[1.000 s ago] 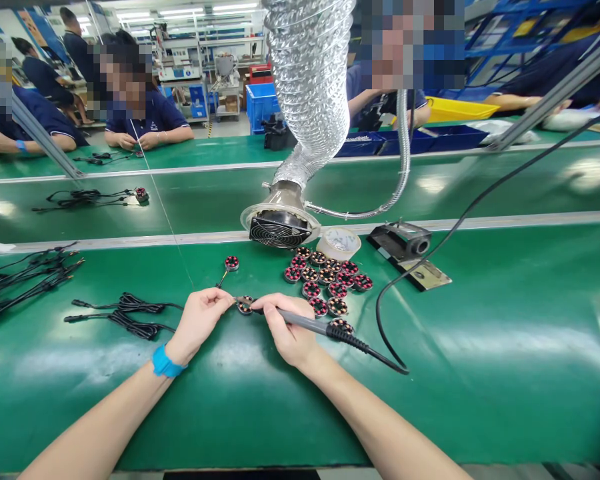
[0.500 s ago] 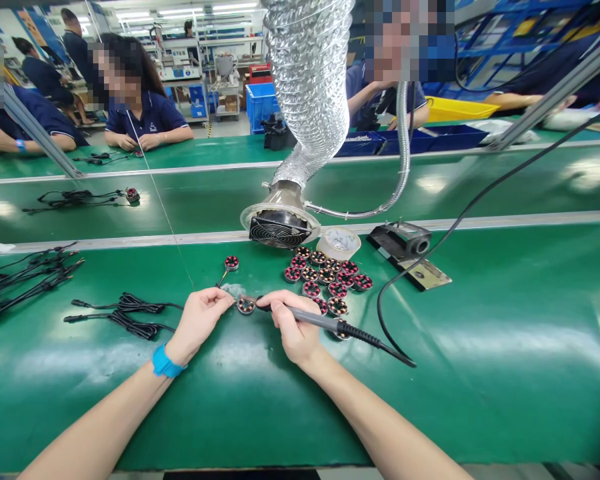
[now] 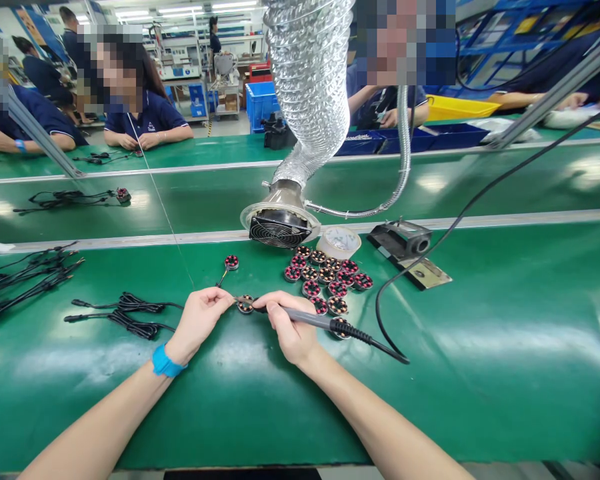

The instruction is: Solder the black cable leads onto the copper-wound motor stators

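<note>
Stator, a small round copper-wound disc with red slot caps (image 3: 245, 305), sat between both hands, in front of the silver fume-extractor hood with black fan grille (image 3: 279, 231). Left hand (image 3: 200, 321) had its fingertips (image 3: 229, 298) closed on the stator's edge, blue silicone wristband (image 3: 163, 360) on the wrist. Right hand (image 3: 291, 327) gripped a black-and-grey pencil soldering iron (image 3: 313, 319) like a pen, fingers together round the barrel, tip at the stator. Exact tip contact too small to confirm.

Relative to the hood: heap of matching copper-and-red stators (image 3: 320, 277) just below and right; clear roll of tape (image 3: 339, 242) just right; black metal iron stand (image 3: 405, 240) farther right; single stator with thin yellow-and-black leads (image 3: 231, 263) below and left; coiled black cable harnesses (image 3: 123, 313) well left. Black iron cord (image 3: 380, 313) ran right of the heap. Co-worker in navy polo (image 3: 140, 120) sat at the far bench, well beyond the hood.
</note>
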Demonstrator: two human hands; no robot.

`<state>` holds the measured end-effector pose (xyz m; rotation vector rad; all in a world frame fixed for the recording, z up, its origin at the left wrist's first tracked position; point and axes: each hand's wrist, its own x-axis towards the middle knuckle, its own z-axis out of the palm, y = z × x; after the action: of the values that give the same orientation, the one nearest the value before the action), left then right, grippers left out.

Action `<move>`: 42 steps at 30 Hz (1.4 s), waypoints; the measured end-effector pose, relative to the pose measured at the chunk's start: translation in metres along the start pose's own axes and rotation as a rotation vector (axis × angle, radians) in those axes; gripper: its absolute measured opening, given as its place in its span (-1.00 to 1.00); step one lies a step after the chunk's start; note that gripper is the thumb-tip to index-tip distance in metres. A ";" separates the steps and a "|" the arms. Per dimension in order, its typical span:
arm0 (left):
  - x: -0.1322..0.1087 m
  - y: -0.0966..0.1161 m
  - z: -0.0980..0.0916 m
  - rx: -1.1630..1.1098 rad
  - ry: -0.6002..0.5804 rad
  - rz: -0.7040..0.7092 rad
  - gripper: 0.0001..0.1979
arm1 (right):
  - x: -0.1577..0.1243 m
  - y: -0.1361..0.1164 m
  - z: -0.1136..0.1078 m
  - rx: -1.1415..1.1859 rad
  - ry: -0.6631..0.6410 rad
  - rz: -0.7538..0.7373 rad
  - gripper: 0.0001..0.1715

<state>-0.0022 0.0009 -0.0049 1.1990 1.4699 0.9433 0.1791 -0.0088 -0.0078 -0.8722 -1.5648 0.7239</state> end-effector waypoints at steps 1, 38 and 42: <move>0.000 0.000 0.000 -0.001 0.000 0.001 -0.76 | 0.000 0.000 0.000 0.000 -0.001 -0.002 -0.67; 0.000 0.002 0.000 0.001 0.015 0.003 -0.74 | -0.001 0.002 -0.002 -0.043 0.026 0.035 -0.65; 0.000 0.001 0.000 -0.004 0.014 0.004 -0.75 | -0.002 0.003 -0.002 -0.036 0.059 0.041 -0.64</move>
<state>-0.0020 0.0007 -0.0036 1.1950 1.4771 0.9587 0.1821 -0.0086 -0.0106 -0.9468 -1.5152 0.6949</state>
